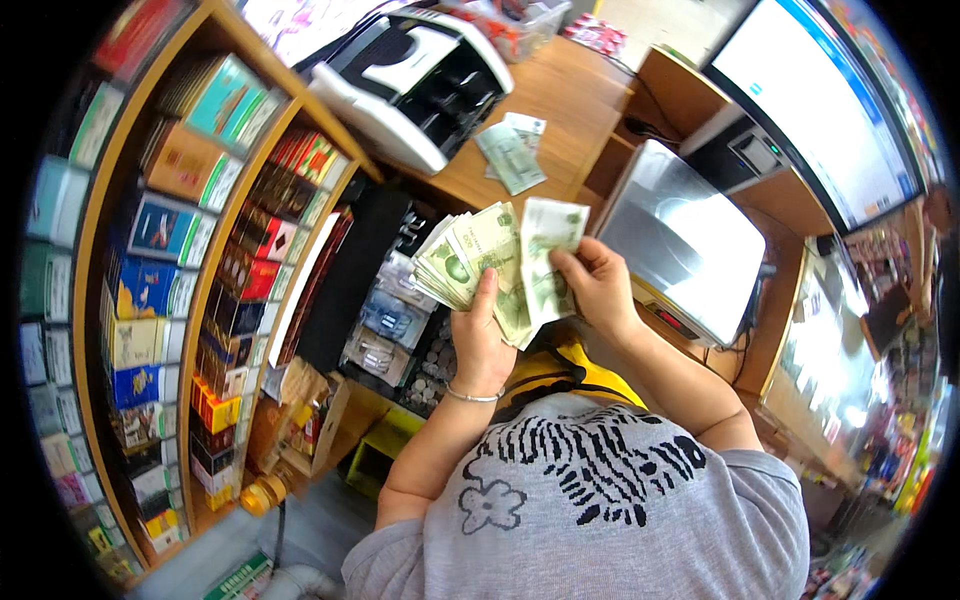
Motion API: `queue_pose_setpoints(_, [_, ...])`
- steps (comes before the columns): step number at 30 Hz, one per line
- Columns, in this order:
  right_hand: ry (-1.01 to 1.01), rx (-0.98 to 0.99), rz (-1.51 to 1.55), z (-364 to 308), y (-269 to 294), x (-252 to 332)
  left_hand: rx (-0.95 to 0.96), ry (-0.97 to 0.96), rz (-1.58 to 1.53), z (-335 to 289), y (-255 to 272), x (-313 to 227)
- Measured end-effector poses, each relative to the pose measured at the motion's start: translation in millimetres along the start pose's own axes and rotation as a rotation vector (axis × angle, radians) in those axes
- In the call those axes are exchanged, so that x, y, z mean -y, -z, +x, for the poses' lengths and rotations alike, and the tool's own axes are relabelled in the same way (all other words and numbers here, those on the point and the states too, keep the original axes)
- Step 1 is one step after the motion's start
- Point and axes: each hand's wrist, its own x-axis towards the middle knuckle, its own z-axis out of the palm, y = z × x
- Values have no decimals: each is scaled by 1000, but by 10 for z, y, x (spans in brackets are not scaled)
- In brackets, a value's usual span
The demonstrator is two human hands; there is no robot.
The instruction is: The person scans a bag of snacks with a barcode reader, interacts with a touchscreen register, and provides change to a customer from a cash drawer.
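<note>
My left hand [482, 345] grips a fanned wad of green banknotes [468, 255], its thumb lying across the front notes. In my right hand [602, 285] a pale green banknote [548, 235] is pinched between thumb and fingers; it stands upright against the wad's right side. Whether more notes lie behind it is hidden. Below and left of the wad, an open cash drawer holds bundles of notes [392, 316] and loose coins [432, 368]. Past my hands, a few loose green banknotes [512, 155] overlap on the wooden counter [570, 95].
A white and black banknote counting machine [420, 75] stands at the far left of the counter. To my right are a flat metal-topped scale [685, 235] and a monitor [815, 110]. Shelves of small colourful boxes [165, 240] fill the left side.
</note>
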Motion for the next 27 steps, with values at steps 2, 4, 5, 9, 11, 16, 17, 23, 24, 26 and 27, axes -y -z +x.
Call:
queue_pose_setpoints(2, [8,-87,241,-13,368,-40,21,-3,96,-63,-201,122])
queue_pose_setpoints(4, [-19,-48,338,-194,689,122,44,26,190,-61,-321,336])
queue_pose_setpoints(5, [-6,-8,312,-332,794,188,53,41,236,-70,-373,465])
queue_pose_setpoints(9, [3,-99,112,-569,1357,-35,148,142,294,-191,-687,1089])
queue_pose_setpoints(11, [106,-231,-3,-669,1747,-152,180,195,250,-301,-915,1432])
queue_pose_setpoints(16, [291,-542,299,-963,2950,-138,220,243,275,-591,-1336,2237])
queue_pose_setpoints(17, [275,-572,454,-1061,3201,-79,234,234,304,-641,-1394,2403])
queue_pose_setpoints(23, [108,-142,585,-1526,3870,-80,253,326,375,-890,-1738,3245])
queue_pose_setpoints(24, [100,-148,638,-1580,3963,-106,275,328,395,-968,-1810,3318])
queue_pose_setpoints(26, [96,-136,726,-1650,4124,-106,287,341,406,-1016,-1887,3444])
queue_pose_setpoints(27, [100,-128,762,-1700,4218,-82,293,347,411,-1037,-1922,3493])
